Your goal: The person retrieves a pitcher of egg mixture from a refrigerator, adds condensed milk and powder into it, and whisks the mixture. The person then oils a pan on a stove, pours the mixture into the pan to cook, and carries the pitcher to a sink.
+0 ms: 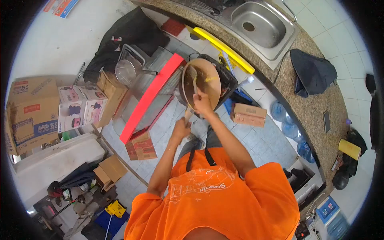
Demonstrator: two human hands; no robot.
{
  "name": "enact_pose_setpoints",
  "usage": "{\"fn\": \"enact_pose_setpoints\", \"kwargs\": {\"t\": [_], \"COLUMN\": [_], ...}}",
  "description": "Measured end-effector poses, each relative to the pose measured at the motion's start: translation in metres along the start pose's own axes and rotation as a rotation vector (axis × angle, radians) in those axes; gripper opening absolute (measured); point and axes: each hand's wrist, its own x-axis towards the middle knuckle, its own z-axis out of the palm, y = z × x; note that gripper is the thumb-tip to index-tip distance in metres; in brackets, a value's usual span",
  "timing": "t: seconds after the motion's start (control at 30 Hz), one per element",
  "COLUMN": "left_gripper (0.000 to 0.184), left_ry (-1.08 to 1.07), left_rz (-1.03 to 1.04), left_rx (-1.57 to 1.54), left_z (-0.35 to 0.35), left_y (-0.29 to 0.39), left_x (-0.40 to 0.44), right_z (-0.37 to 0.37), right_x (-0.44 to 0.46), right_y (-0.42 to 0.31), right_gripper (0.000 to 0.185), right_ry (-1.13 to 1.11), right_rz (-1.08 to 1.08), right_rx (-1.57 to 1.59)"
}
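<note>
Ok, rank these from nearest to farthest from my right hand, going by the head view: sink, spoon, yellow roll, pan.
1. Spoon: in the right hand.
2. Pan: just ahead, under the spoon.
3. Sink: ahead, to the right.
4. Yellow roll: far right.

Poster (pixel 62 7) and metal pipe (pixel 289 10) cut off at top, residue (pixel 209 79) in pan (pixel 213 93) blurred

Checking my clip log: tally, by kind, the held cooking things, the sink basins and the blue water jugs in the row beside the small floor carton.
Pan, in the left hand: 1
Stirring utensil, in the right hand: 1
Sink basin: 1
Water jugs in that row: 3
Total: 6
</note>
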Motion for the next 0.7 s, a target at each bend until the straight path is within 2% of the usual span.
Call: {"fn": "enact_pose_setpoints", "kwargs": {"t": [0.03,0.13,0.17,0.23,0.3,0.37,0.43,0.47,0.53,0.57,0.6,0.67,0.7], "left_gripper": [0.029,0.029,0.028,0.026,0.025,0.03,0.031,0.033,0.035,0.035,0.038,0.044,0.046], "left_ry": [-0.041,-0.156,-0.134,-0.166,-0.181,-0.159,-0.153,-0.152,-0.128,-0.128,-0.144,-0.157,-0.16], "left_rz": [-0.078,-0.183,-0.128,-0.116,-0.141,-0.129,-0.1,-0.04,0.086,0.022,0.029,0.052,0.071], "left_rx": [-0.034,-0.118,-0.126,-0.127,-0.189,-0.227,-0.23,-0.17,-0.049,0.052,0.042,0.004,0.056], "left_z": [-0.009,-0.044,-0.046,-0.068,-0.09,-0.094,-0.094,-0.095,-0.107,-0.121,-0.124,-0.127,-0.13], "left_y": [0.004,0.031,0.027,0.024,0.028,0.01,-0.006,-0.005,0.014,0.037,0.027,-0.003,-0.011], "left_x": [-0.004,0.0,0.005,0.016,0.02,0.024,0.036,0.038,0.045,0.042,0.048,0.07,0.073], "right_z": [-0.018,-0.048,-0.047,-0.064,-0.113,-0.144,-0.146,-0.128,-0.119,-0.115,-0.111,-0.161,-0.186], "right_x": [0.038,0.035,0.025,-0.002,-0.035,-0.02,0.01,0.027,0.052,0.058,0.059,0.052,0.051], "right_y": [0.053,0.007,0.004,0.003,-0.033,-0.049,-0.053,-0.047,-0.029,-0.017,-0.016,-0.02,-0.013], "right_gripper": [0.039,0.029,0.036,0.041,0.045,0.049,0.051,0.05,0.047,0.046,0.045,0.044,0.044], "right_ry": [0.029,0.009,-0.113,-0.166,-0.485,-0.603,-0.567,-0.481,-0.449,-0.503,-0.554,-0.695,-0.665], "right_rz": [-0.518,-0.121,-0.336,-0.877,-0.709,-0.51,-0.496,-0.583,-0.646,-0.616,-0.589,-0.559,-0.649], "right_rx": [-0.315,-0.282,-0.285,-0.475,-0.613,-0.438,-0.383,-0.42,-0.46,-0.452,-0.444,-0.529,-0.657]}}
